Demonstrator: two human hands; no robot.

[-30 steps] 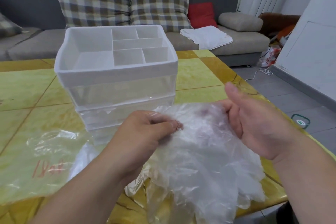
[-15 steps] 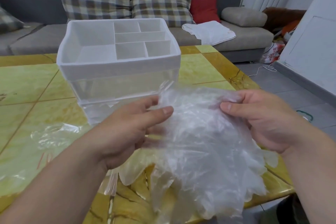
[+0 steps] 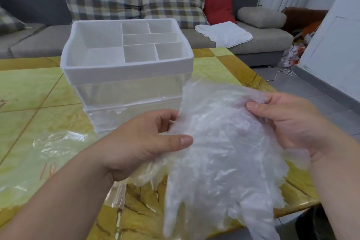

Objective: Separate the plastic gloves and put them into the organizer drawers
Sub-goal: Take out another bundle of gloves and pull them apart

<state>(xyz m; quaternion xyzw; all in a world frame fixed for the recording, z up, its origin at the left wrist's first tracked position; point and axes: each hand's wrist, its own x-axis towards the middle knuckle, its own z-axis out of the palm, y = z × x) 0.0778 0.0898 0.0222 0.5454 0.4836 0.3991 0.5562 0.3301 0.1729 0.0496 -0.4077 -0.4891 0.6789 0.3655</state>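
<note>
Head view: gloves (image 3: 224, 142) partly hide organizer drawers (image 3: 126, 91).

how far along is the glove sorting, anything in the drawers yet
Barely started. Done: only the clear bag lies aside. In hand: left hand and right hand pinch the glove bundle, unseparated. Left: the organizer drawers look shut, no gloves clearly inside.

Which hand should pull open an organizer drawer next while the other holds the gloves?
Probably left. The left hand pinches the glove bundle directly in front of the organizer and its clear drawers; the right hand grips the bundle's other edge, off to the organizer's right.
</note>
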